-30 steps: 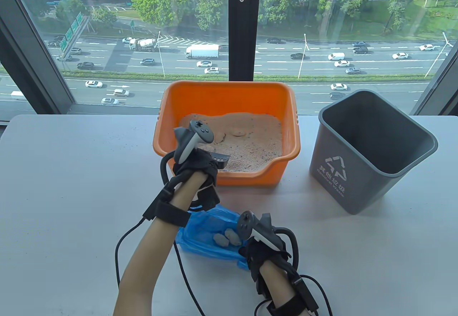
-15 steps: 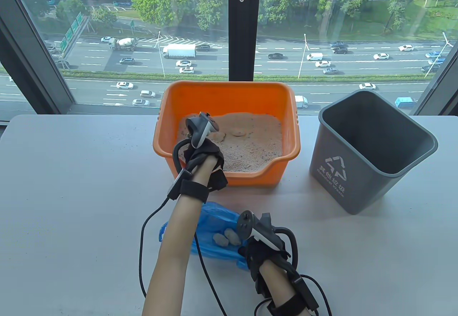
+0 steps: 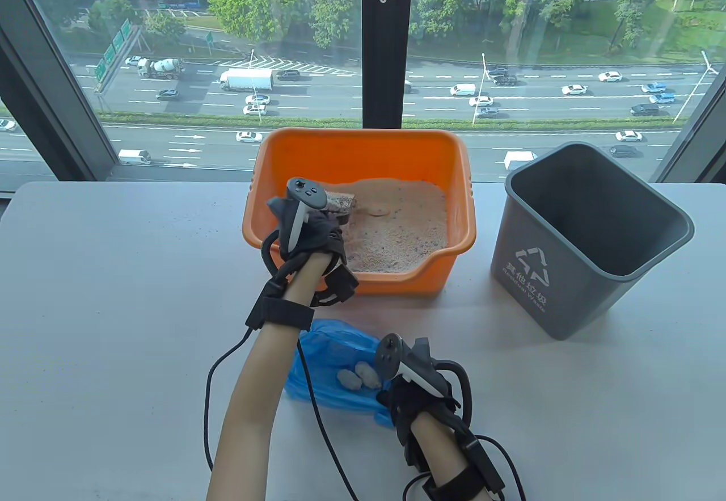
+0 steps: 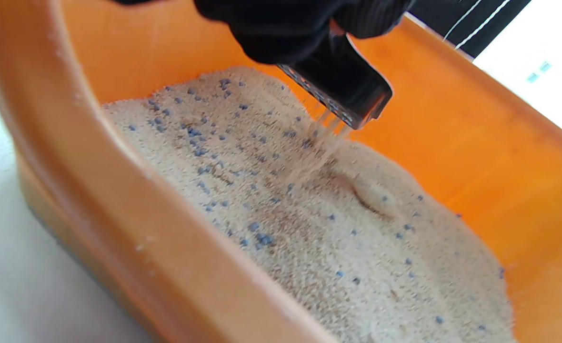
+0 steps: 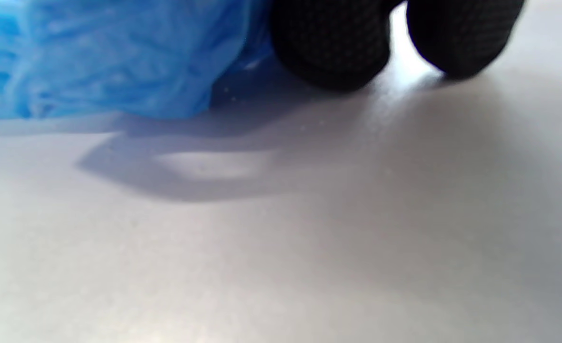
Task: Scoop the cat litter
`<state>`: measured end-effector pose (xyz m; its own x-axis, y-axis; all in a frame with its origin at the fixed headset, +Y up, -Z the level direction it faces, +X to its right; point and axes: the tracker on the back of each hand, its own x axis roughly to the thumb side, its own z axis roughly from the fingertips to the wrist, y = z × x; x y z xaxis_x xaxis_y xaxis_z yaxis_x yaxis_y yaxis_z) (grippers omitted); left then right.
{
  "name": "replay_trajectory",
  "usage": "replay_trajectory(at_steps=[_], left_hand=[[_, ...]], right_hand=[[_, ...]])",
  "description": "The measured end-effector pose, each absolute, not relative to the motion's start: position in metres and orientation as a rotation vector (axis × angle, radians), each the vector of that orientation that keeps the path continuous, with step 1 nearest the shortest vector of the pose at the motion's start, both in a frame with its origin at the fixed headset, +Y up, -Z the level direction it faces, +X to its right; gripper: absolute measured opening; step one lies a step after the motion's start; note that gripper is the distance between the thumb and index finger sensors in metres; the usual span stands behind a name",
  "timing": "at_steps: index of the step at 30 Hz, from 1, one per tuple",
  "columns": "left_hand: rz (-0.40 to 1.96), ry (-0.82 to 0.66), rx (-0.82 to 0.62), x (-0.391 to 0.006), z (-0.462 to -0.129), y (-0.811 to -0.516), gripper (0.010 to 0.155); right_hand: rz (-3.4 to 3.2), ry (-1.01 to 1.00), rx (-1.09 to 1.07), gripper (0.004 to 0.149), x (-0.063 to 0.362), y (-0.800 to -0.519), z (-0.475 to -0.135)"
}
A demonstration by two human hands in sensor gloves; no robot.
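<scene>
1. Litter scoop (image 4: 343,90) gripped by left hand (image 3: 312,234) fingers (image 4: 281,33), held above the litter bed (image 4: 309,228); grains sifting out below it.
2. Orange litter box (image 3: 363,155) surrounds the fingers, near wall just behind them.
3. Right hand (image 3: 417,396) fingertips (image 5: 331,47) rest on table (image 5: 281,238), touching blue bag (image 3: 334,365); grip state can't tell.
4. Two clumps (image 3: 358,377) in bag, just left of right fingers.
5. Grey bin (image 3: 584,240) well right of both hands.
</scene>
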<state>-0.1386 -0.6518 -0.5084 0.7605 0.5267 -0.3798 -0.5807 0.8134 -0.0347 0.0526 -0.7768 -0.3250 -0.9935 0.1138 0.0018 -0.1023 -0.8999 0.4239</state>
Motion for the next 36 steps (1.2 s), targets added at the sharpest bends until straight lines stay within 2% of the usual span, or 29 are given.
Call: replay_trajectory(at_steps=[1, 3, 5, 7, 8, 10, 13, 15, 18, 20, 23, 25, 27, 28, 30, 33, 35, 36], left_hand=[[0.614, 0.328, -0.124, -0.138, -0.506, -0.649, 0.064], [0.594, 0.262, -0.17, -0.139, -0.5, -0.644, 0.064], [0.683, 0.228, -0.114, -0.14, -0.492, -0.64, 0.064], [0.647, 0.177, -0.12, -0.139, -0.487, -0.637, 0.064], [0.62, 0.173, -0.137, -0.14, -0.485, -0.634, 0.064], [0.707, 0.2, -0.061, -0.146, -0.481, -0.632, 0.064], [0.693, 0.194, -0.084, -0.15, -0.477, -0.625, 0.064], [0.738, 0.197, 0.007, -0.15, -0.473, -0.622, 0.065], [0.69, 0.129, -0.082, -0.147, -0.469, -0.616, 0.064], [0.753, 0.112, 0.032, -0.143, -0.465, -0.615, 0.065], [0.634, 0.101, -0.043, -0.143, -0.462, -0.613, 0.065], [0.74, 0.113, 0.055, -0.144, -0.461, -0.617, 0.065], [0.656, 0.088, -0.053, -0.143, -0.462, -0.617, 0.065], [0.666, 0.087, -0.062, -0.145, -0.46, -0.618, 0.065], [0.778, 0.114, 0.074, -0.147, -0.457, -0.62, 0.065], [0.632, 0.074, 0.002, -0.145, -0.456, -0.618, 0.065], [0.718, 0.087, 0.106, -0.146, -0.452, -0.62, 0.065], [0.726, 0.071, 0.083, -0.145, -0.454, -0.62, 0.065]], right_hand=[[2.96, 0.657, 0.04, 0.073, 0.053, -0.777, -0.325], [2.961, 0.657, 0.039, 0.073, 0.053, -0.777, -0.325], [2.962, 0.657, 0.04, 0.073, 0.053, -0.777, -0.325], [2.963, 0.658, 0.039, 0.073, 0.053, -0.777, -0.325], [2.963, 0.657, 0.039, 0.073, 0.053, -0.777, -0.325], [2.964, 0.656, 0.038, 0.073, 0.053, -0.777, -0.325], [2.969, 0.655, 0.038, 0.073, 0.052, -0.777, -0.325], [2.967, 0.657, 0.038, 0.073, 0.052, -0.777, -0.325], [2.969, 0.655, 0.038, 0.073, 0.052, -0.777, -0.324], [2.97, 0.655, 0.036, 0.073, 0.052, -0.777, -0.324], [2.969, 0.654, 0.037, 0.073, 0.052, -0.777, -0.324], [2.97, 0.654, 0.037, 0.073, 0.052, -0.777, -0.324], [2.97, 0.654, 0.037, 0.073, 0.052, -0.777, -0.324], [2.97, 0.654, 0.036, 0.073, 0.052, -0.777, -0.324], [2.969, 0.654, 0.037, 0.073, 0.052, -0.777, -0.324], [2.968, 0.656, 0.036, 0.073, 0.052, -0.777, -0.324], [2.969, 0.656, 0.037, 0.073, 0.052, -0.777, -0.324], [2.968, 0.656, 0.037, 0.073, 0.052, -0.777, -0.324]])
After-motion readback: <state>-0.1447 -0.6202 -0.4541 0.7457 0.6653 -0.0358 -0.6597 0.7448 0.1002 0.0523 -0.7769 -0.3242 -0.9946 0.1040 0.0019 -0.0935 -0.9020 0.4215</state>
